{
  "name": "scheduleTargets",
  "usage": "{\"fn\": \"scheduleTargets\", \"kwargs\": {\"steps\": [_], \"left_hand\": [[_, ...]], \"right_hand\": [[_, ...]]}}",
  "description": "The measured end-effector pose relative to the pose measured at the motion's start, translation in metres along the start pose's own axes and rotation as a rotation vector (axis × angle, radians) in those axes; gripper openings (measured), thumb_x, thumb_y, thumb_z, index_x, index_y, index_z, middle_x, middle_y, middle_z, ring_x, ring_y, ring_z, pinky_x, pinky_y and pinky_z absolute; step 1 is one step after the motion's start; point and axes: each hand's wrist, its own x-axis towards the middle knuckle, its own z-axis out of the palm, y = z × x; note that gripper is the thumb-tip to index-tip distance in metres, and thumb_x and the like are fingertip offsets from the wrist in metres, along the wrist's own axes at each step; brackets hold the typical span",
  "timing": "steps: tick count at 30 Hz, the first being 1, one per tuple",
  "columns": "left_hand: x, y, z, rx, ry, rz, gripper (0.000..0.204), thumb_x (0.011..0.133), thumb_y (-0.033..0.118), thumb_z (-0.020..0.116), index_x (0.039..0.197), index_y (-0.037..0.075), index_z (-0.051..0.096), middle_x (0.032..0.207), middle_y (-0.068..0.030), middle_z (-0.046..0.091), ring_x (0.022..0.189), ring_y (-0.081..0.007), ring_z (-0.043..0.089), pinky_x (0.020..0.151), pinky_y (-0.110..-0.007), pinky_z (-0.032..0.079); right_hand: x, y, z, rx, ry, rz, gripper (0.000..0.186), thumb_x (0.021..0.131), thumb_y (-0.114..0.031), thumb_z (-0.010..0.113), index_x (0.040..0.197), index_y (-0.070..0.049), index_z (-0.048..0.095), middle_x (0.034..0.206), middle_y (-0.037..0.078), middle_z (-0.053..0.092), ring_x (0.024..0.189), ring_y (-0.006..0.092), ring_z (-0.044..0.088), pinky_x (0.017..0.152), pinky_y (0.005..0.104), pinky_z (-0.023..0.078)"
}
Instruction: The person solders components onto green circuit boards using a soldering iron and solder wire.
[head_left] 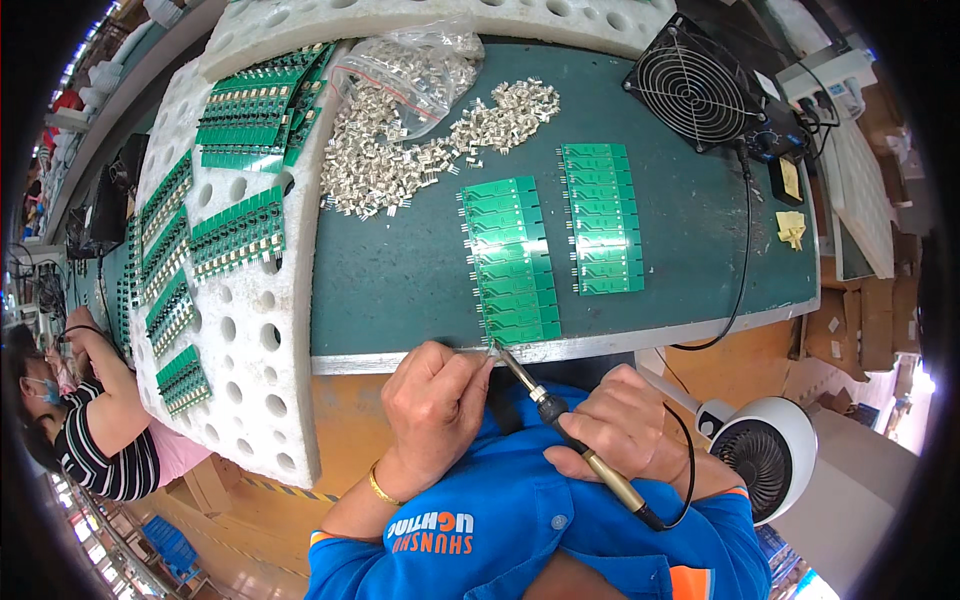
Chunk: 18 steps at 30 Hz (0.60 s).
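Head view: slim soldering iron [570,440] in right hand [625,425], tip at glossy green circuit-board strip [510,262].

I see a bright, evenly lit scene under soft overhead light, with only faint shadows. Mild glare shines off the green circuit boards [510,262] and the pile of metal parts [400,150]. The centre is sharp. Fisheye distortion bends the table edge [560,348], and black vignetting rings the blurred rim.
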Motion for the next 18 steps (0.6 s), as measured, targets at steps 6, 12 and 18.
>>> {"fn": "scheduleTargets", "kwargs": {"steps": [6,12,18], "left_hand": [[-0.004,-0.0038,-0.0005,-0.049,0.009,-0.026,0.01,0.078,-0.001,0.081,0.083,0.002,0.072,0.068,-0.0069,0.058,0.059,-0.0182,0.057,0.052,-0.03,0.045],[-0.0043,-0.0065,0.0003,-0.104,0.033,-0.059,0.009,0.081,-0.003,0.079,0.084,-0.001,0.071,0.072,-0.0066,0.06,0.059,-0.0131,0.059,0.05,-0.025,0.048],[-0.0053,-0.0073,0.0003,-0.11,0.039,-0.061,0.009,0.081,-0.003,0.079,0.084,-0.001,0.071,0.072,-0.0065,0.059,0.059,-0.0132,0.059,0.05,-0.025,0.049]], "right_hand": [[-0.0002,0.0009,-0.0007,-0.009,0.006,-0.047,0.035,0.076,-0.026,0.087,0.09,-0.004,0.064,0.065,0.002,0.06,0.054,0.0175,0.058,0.053,0.0295,0.04],[-0.0025,0.0056,-0.0009,0.026,0.053,-0.017,0.034,0.076,-0.025,0.086,0.092,-0.004,0.065,0.065,0.003,0.061,0.054,0.0185,0.059,0.054,0.0302,0.042],[-0.0011,0.007,0.0023,0.045,0.062,0.02,0.031,0.076,-0.023,0.085,0.092,-0.005,0.066,0.066,0.004,0.063,0.055,0.0194,0.06,0.055,0.0315,0.043]]}}
